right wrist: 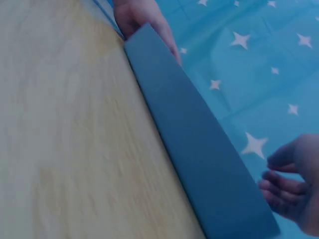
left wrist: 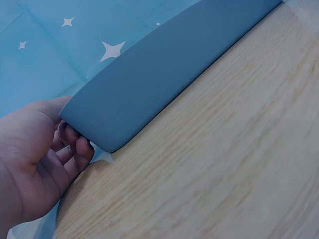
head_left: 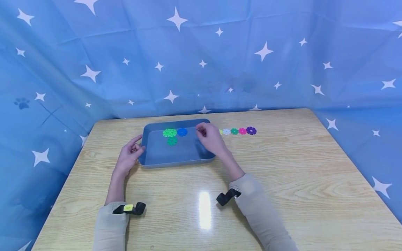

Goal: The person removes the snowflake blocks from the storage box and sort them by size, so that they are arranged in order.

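A blue-grey tray (head_left: pixel 176 162) lies on the table, its long front wall filling much of both wrist views. My left hand (head_left: pixel 127 157) grips the tray's left edge, thumb on the rim and the other fingers curled against the outer side. Inside the tray are light green snowflake discs (head_left: pixel 170 132), a darker green disc (head_left: pixel 171 141) and a blue disc (head_left: pixel 182 132). Over the tray's right end hovers my right hand (head_left: pixel 209 137), fingers loosely bent. In the right wrist view a gap shows between its thumb and fingers (right wrist: pixel 284 191), with nothing visible in it.
Right of the tray runs a row of discs: a yellow-green one partly hidden by the right hand, then white (head_left: pixel 226 131), green (head_left: pixel 234 131), pink (head_left: pixel 242 131) and purple (head_left: pixel 251 130). A blue star-patterned curtain (head_left: pixel 201 76) hangs behind the wooden table (head_left: pixel 298 167).
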Motion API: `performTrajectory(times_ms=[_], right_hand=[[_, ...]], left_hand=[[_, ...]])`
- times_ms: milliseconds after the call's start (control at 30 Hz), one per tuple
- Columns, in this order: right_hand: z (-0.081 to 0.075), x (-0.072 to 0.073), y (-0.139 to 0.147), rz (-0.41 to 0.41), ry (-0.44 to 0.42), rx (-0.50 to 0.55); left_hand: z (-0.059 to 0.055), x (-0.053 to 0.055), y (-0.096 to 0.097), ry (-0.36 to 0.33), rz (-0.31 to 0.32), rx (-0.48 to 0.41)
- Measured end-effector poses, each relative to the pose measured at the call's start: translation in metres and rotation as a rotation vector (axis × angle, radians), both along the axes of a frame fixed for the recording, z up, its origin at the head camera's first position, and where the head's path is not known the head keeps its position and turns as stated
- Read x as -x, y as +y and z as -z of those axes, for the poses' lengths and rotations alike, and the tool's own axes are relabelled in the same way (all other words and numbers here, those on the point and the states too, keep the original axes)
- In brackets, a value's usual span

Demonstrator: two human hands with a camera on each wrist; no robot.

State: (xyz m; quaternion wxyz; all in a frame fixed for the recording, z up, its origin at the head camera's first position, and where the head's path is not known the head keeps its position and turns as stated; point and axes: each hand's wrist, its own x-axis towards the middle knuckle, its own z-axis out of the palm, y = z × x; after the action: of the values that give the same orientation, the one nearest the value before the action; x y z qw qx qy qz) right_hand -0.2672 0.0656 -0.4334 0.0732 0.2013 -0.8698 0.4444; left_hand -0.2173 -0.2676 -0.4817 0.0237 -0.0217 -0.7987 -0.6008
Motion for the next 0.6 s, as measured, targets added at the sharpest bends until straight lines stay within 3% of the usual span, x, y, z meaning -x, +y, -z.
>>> performTrajectory(times_ms=[300, 600], right_hand=[[0.013, -0.006, -0.038, -0.092, -0.096, -0.026], [0.020, -0.008, -0.064, -0.148, -0.202, -0.059]], left_hand=[[-0.002, 0.000, 0.000, -0.013, 0.008, 0.001], [-0.024, -0.010, 0.008, -0.006, 0.030, -0.025]])
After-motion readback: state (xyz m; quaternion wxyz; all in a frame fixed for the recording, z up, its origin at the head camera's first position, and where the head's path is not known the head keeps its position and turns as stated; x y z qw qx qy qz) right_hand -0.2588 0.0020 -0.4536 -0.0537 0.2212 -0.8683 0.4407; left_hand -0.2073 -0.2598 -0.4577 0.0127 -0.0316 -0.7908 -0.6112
